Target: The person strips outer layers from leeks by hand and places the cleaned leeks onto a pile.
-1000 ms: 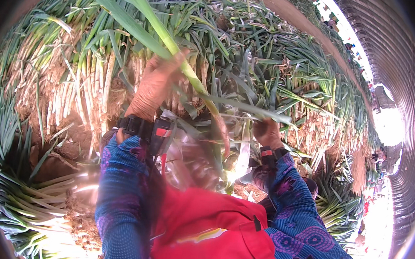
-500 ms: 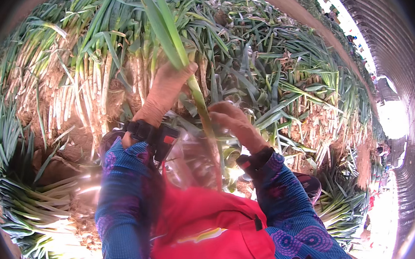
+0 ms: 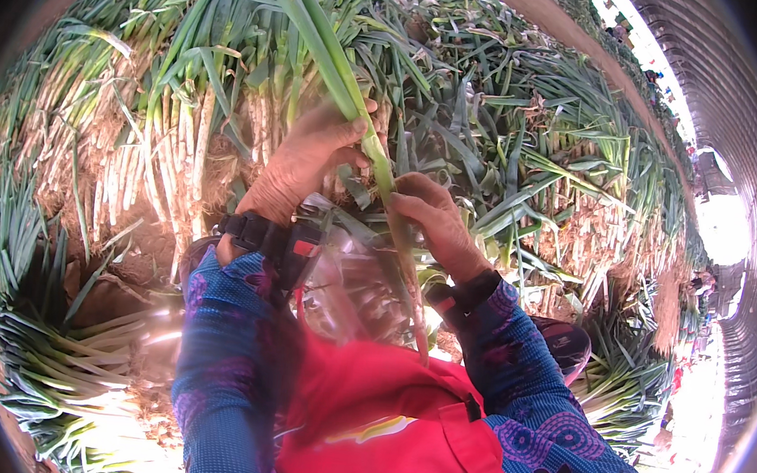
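Observation:
A long leek (image 3: pixel 382 170) slants across the middle, green leaves at the top and its pale root end down near my red apron. My left hand (image 3: pixel 314 147) is closed around it just below the leaves. Lower on the stalk, my right hand (image 3: pixel 433 219) pinches the leek's outer layer between thumb and fingers. The lower part of the stalk is blurred. Beneath it, shiny clear plastic and loose peeled leaves (image 3: pixel 349 274) lie between my knees.
Heaped leeks (image 3: pixel 172 149) with rooty white ends spread ahead and to the left. More leeks (image 3: pixel 587 191) are piled at the right. Cleaner leeks (image 3: pixel 76 355) lie in a row at the lower left. A ribbed covering (image 3: pixel 720 77) curves along the far right.
My right hand, beside the stalk before, now grips it. The leek has shifted slightly right, and my left hand moved a little right along with it.

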The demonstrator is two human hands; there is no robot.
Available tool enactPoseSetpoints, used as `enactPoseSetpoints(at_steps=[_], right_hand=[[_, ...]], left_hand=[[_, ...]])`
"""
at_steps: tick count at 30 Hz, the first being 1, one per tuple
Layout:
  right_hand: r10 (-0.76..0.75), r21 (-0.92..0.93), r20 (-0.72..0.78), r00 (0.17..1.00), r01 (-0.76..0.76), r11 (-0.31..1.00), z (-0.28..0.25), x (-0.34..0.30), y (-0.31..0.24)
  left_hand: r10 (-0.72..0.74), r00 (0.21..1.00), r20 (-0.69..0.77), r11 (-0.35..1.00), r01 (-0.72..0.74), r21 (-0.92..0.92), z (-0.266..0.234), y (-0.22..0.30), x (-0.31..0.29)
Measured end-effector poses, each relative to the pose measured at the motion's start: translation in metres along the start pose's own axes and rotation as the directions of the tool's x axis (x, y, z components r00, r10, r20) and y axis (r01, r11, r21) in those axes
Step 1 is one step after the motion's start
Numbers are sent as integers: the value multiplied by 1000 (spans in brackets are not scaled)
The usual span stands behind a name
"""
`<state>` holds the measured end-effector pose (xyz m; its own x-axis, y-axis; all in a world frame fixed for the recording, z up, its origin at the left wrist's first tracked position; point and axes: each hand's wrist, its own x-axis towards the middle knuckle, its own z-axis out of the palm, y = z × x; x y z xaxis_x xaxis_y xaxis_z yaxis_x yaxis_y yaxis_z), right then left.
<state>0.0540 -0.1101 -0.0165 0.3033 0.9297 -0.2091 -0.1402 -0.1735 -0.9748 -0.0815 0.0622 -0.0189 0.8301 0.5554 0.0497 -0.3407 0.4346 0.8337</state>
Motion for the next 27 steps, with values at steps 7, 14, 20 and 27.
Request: enactPoseSetpoints(at_steps=[7, 14, 20, 27], right_hand=[[-96, -150, 21, 995, 98, 984, 2, -3, -9], [-37, -217, 99, 994, 58, 974, -3, 1, -10], [105, 51, 138, 985, -113, 992, -5, 0, -3], [95, 187, 168, 981, -126, 974, -5, 3, 9]], left_hand=[[35, 999, -28, 999, -35, 12, -1, -5, 2], [21, 1000, -22, 1000, -21, 22, 2, -3, -1], [-5, 1000, 25, 999, 6, -54, 4, -3, -3], [-61, 997, 48, 996, 64, -55, 9, 2, -4]])
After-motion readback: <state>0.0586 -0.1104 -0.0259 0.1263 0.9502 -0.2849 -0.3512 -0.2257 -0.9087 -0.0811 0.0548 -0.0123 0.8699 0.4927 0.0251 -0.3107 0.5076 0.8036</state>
